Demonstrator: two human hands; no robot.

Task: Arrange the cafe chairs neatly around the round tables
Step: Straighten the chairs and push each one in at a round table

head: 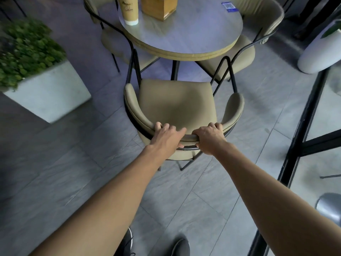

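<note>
A tan padded cafe chair (177, 102) with a black metal frame stands just in front of me, its seat facing the round table (193, 34). My left hand (167, 136) and my right hand (209, 138) both grip the top of its curved backrest, side by side. The chair's front edge sits close to the table's black pedestal, with the seat out from under the tabletop. Two more tan chairs stand at the table: one at the left (110, 41) and one at the right (245, 52), both tucked partly under the top.
On the table stand a tall beige cup-shaped sign (129, 10) and a wooden box (159, 7). A white square planter (49, 95) with green plants stands at the left. A black metal frame (302, 126) and a white round pot (321, 50) stand at the right.
</note>
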